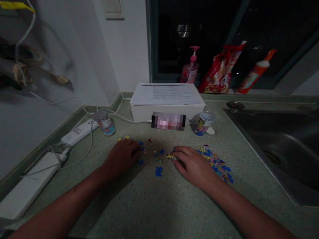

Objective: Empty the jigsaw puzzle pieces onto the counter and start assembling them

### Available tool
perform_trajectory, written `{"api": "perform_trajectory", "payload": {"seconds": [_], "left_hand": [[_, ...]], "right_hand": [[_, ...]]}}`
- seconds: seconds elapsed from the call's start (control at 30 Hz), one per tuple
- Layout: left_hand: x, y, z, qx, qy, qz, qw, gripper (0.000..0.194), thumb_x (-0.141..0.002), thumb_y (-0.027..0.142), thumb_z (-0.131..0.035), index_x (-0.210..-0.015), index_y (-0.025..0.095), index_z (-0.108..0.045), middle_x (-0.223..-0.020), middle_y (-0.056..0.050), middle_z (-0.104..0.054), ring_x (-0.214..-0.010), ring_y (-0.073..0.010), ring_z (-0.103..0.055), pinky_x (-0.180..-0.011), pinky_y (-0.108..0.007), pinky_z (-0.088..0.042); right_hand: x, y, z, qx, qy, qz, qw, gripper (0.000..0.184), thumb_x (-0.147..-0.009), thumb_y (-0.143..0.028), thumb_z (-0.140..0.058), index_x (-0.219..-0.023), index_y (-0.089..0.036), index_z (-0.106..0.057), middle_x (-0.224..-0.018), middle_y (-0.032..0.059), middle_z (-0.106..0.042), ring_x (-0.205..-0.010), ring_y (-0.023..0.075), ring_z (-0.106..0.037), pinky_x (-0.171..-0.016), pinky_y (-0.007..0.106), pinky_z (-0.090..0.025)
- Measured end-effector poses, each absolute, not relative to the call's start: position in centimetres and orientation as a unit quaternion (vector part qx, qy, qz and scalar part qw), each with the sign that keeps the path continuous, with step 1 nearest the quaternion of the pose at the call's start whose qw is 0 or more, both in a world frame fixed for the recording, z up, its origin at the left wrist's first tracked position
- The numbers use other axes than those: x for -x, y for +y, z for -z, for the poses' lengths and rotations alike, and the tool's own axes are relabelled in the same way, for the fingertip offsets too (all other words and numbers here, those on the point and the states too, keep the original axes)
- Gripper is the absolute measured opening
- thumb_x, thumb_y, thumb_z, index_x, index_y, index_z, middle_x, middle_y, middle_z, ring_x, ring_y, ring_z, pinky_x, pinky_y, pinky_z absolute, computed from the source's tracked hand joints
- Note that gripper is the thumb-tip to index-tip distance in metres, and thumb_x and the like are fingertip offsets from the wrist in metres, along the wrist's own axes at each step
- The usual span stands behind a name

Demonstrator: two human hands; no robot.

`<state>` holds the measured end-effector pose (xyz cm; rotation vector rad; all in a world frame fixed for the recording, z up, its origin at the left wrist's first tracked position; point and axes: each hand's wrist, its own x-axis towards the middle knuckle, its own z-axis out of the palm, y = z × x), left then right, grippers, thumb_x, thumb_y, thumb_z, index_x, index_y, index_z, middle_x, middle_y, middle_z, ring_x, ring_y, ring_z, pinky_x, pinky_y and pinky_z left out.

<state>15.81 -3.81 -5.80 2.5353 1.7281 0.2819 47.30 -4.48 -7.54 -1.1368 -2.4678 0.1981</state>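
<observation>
Small coloured puzzle pieces [158, 170] lie scattered on a speckled green counter [161, 208]. My left hand [121, 155] rests knuckles-up among the pieces on the left, its fingers curled under; what they hold is hidden. My right hand [193, 164] lies palm down with its fingers pressed together over a yellow piece [169, 156]. A denser heap of blue pieces [217, 165] sits just right of that hand.
A white box [165, 101] with a printed sheet stands behind the pieces. Two small tins [105, 123] [203, 122] flank it. White power strips [40, 175] with cables run along the left edge. A steel sink [289, 145] lies right. Bottles and a red bag [221, 69] stand on the sill.
</observation>
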Motion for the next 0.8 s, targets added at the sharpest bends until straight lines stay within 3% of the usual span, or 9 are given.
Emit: {"api": "perform_trajectory", "payload": {"seconds": [0.5,0.8], "left_hand": [[-16.2,-4.0,6.2,-0.839,0.525,-0.117,0.082,0.022,-0.104,0.025,-0.058,-0.117,0.024,-0.076,-0.118,-0.008,-0.079,-0.112,-0.0288,-0.071,-0.105,-0.049,-0.053],[-13.5,-3.3,5.6,-0.782,0.618,-0.078,0.017,0.030,-0.102,0.027,-0.059,-0.126,0.015,-0.073,-0.127,-0.017,-0.073,-0.119,-0.0345,-0.068,-0.105,-0.049,-0.055]], "right_hand": [[-47.3,-4.5,7.6,0.409,-0.884,-0.069,0.213,0.021,-0.101,-0.017,-0.065,-0.118,-0.023,-0.076,-0.127,0.0111,-0.075,-0.111,0.0281,-0.072,-0.099,0.048,-0.061],[-47.3,-4.4,7.5,0.413,-0.886,-0.077,0.199,0.022,-0.101,-0.017,-0.064,-0.119,-0.020,-0.076,-0.127,0.0127,-0.075,-0.113,0.0295,-0.073,-0.100,0.049,-0.061]]}}
